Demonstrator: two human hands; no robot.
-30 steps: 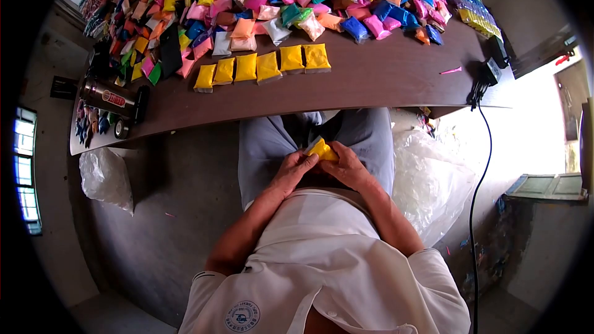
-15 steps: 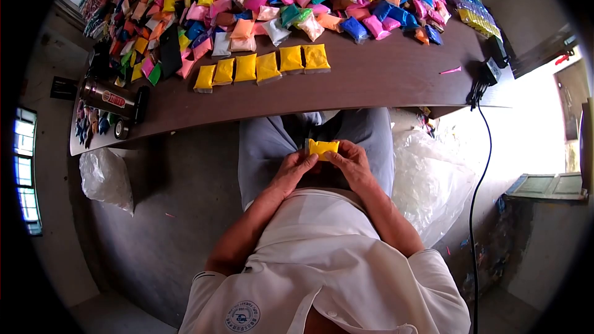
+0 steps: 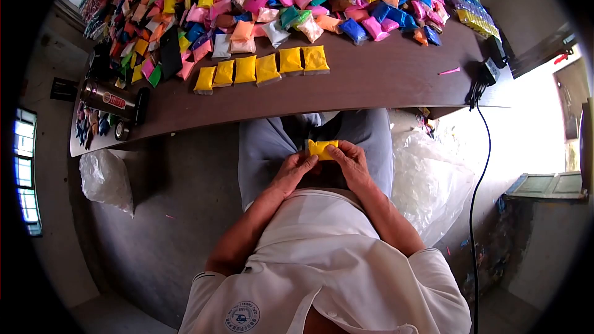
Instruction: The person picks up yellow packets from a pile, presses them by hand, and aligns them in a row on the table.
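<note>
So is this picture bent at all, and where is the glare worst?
Head view: yes, distortion visibly bows the long dark-brown table; head view: glare bleaches the bright white opening at picture right; head view: the small yellow plastic packet between the fingers looks fairly clear.

Small yellow plastic packet [image 3: 322, 149]: right end partly covered by the thumb of the bare right hand [image 3: 352, 165]; underside hidden
Multicoloured heap of small plastic packets [image 3: 266, 3]: cut off by the top edge, lower layers buried
Brown wooden surface [image 3: 377, 83]: far part hidden beneath the heap
Red label [image 3: 114, 99] on dark metal flask [image 3: 94, 94]: lettering too small to read
Long black cable [image 3: 473, 222]: cut off by the bottom edge
</note>
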